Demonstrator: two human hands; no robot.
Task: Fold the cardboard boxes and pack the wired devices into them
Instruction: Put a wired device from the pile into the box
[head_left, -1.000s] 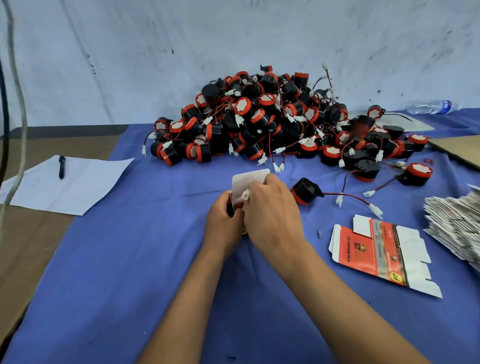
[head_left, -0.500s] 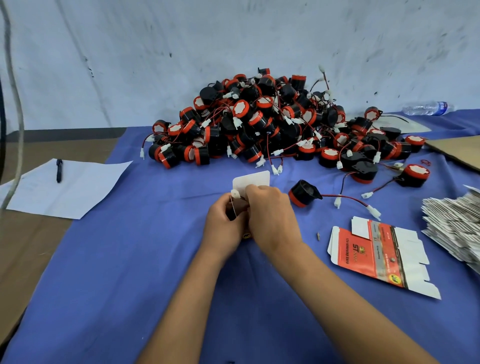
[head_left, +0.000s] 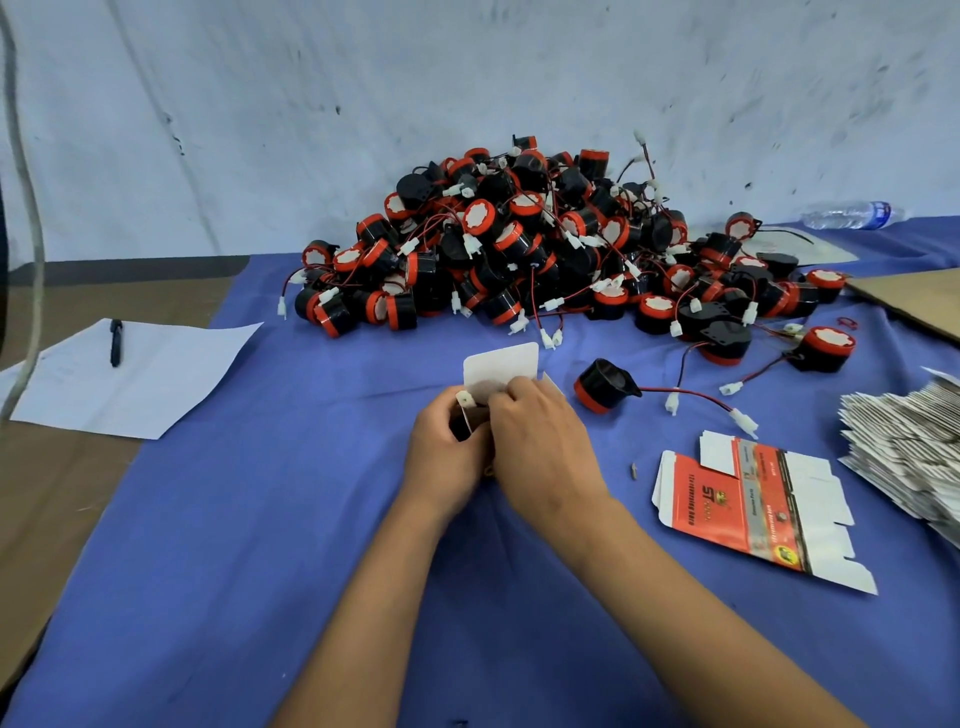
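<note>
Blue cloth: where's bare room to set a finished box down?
Bare cloth lies left of the hands, between the white paper and the left hand, and on toward the near edge. Crowded: device pile at the back, flat box and flat box stack on the right.

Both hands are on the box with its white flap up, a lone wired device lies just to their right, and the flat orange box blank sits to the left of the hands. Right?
Not quite. The head view shows the flat orange box blank to the right of the hands, nearer than the lone wired device. The rest holds: left hand and right hand are on the box.
</note>
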